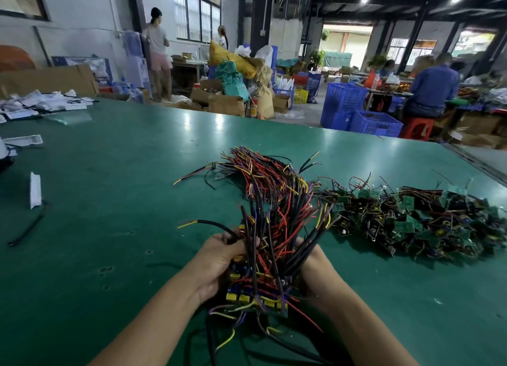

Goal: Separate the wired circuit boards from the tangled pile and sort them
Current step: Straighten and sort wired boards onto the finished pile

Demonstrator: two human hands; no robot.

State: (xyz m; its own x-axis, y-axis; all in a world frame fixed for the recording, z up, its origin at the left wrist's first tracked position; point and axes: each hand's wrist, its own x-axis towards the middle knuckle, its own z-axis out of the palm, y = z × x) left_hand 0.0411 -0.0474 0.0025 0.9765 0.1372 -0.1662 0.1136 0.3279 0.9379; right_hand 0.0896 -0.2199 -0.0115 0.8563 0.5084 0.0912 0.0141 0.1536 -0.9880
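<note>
Both hands hold one bundle of wired circuit boards (260,278) just above the green table (109,201). The boards, with yellow and blue parts, are stacked at the bundle's near end, and red, black and yellow wires fan up and away. My left hand (219,258) grips the bundle's left side, fingers curled round it. My right hand (312,267) grips the right side, mostly hidden behind the wires. A sorted stack of wired boards (269,179) lies further back. The tangled pile (417,220) of green boards spreads to the right.
A white strip (35,190) and a loose black cable (27,231) lie at the left. White packets (41,105) cover the far left corner. Blue crates (365,113), boxes and several people are beyond the table's far edge.
</note>
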